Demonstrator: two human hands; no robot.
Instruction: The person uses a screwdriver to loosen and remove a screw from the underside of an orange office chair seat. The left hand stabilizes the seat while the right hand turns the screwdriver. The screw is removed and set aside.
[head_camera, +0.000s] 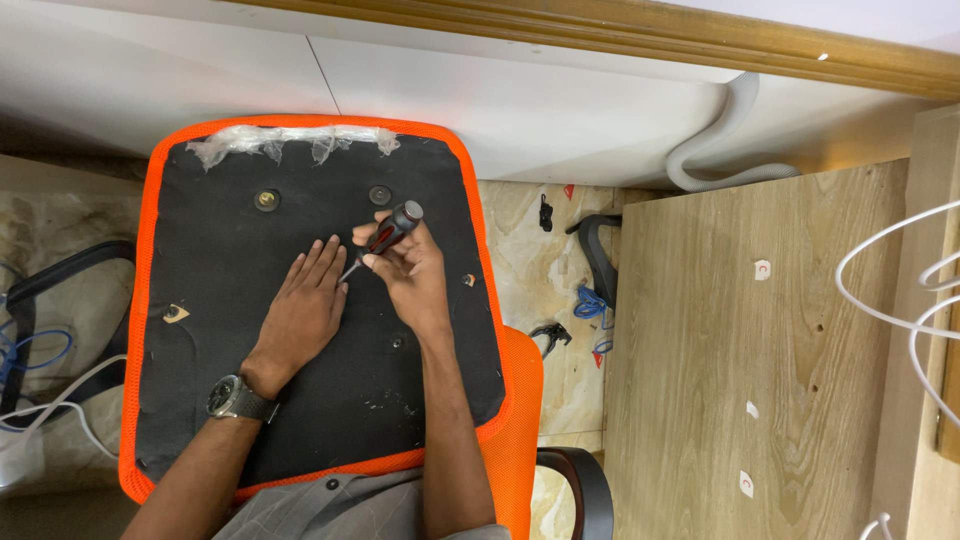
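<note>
The right hand (412, 272) is closed around a red-and-black screwdriver (385, 238), its tip angled down onto the black underside of the orange-edged chair seat (300, 420). The left hand (303, 312) lies open and flat on the seat, fingertips just beside the tip.

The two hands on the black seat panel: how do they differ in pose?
The left hand lies flat, fingers spread on the black seat panel; the right hand is curled around a screwdriver. The left holds nothing and wears a wristwatch; the right wrist is bare. Both rest over the panel's middle.
</note>
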